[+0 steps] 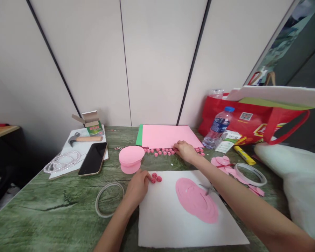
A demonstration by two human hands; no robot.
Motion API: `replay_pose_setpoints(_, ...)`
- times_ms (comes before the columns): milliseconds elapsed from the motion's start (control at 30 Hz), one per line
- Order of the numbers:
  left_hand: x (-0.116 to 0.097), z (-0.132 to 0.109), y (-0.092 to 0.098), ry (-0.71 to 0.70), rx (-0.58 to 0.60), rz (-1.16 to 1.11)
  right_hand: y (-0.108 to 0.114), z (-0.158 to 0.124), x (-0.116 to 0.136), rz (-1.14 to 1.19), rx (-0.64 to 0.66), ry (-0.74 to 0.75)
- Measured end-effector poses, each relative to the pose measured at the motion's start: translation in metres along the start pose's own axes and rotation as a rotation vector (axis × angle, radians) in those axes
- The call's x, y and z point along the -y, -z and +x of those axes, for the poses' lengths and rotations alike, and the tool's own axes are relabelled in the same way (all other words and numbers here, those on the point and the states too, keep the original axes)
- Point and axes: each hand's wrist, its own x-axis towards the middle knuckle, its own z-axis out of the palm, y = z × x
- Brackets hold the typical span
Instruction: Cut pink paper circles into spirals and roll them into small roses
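Note:
My left hand (138, 185), its fingers curled together, rests at the upper left edge of a white foam board (162, 217). Its fingertips meet a small cluster of rolled pink paper roses (154, 177) on that corner; whatever lies between the fingers is hidden. Stretched across the board, my right arm brings my right hand (184, 150) to a row of small rolled paper roses (165, 152). The fingers there are pinched down on a rose in the row, mostly covered. Cut pink paper spirals (196, 199) lie on the board, with scissors (207, 189) partly under my right forearm.
Pink paper sheets (170, 135) lie at the back, with pink paper circles (131, 157) left of them. Tape rolls (97, 203) flank the board. A phone (93, 159) and hammer (85, 139) sit left; a water bottle (219, 127), red bag (252, 119) and glue stick (244, 155) stand right.

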Motion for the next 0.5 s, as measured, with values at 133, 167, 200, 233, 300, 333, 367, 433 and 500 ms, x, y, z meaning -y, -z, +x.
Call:
replay_pose_setpoints(133, 0.0021, 0.0006, -0.0008, -0.012, -0.007, -0.018, 0.0026, -0.0022, 0.0014, 0.007, -0.003, 0.004)
replay_pose_setpoints(167, 0.0026, 0.0007, -0.0008, -0.017, -0.007, -0.024, 0.0027, -0.0027, 0.0014, 0.011, -0.005, 0.001)
replay_pose_setpoints(200, 0.0029, 0.0008, -0.0008, -0.022, -0.007, -0.030, 0.0025, -0.0031, 0.0013, 0.014, -0.008, -0.002)
replay_pose_setpoints(233, 0.0032, 0.0010, -0.0009, -0.028, -0.008, -0.036, 0.0020, -0.0037, 0.0011, 0.018, -0.012, -0.005)
replay_pose_setpoints(300, 0.0036, 0.0013, -0.0010, -0.036, -0.011, -0.044, 0.0004, -0.0049, 0.0006, 0.028, -0.025, -0.009)
replay_pose_setpoints(333, 0.0038, 0.0015, -0.0011, -0.038, -0.013, -0.046, -0.0005, -0.0056, 0.0002, 0.034, -0.033, -0.009)
replay_pose_setpoints(367, 0.0041, 0.0018, -0.0013, -0.039, -0.017, -0.047, -0.0011, -0.0062, -0.0003, 0.040, -0.043, -0.007)
replay_pose_setpoints(433, 0.0051, 0.0024, -0.0019, -0.033, -0.028, -0.045, -0.0010, -0.0071, -0.0017, 0.056, -0.063, -0.001)
replay_pose_setpoints(500, 0.0064, 0.0030, -0.0024, -0.014, -0.042, -0.040, 0.0027, -0.0075, -0.0030, 0.075, -0.089, 0.003)
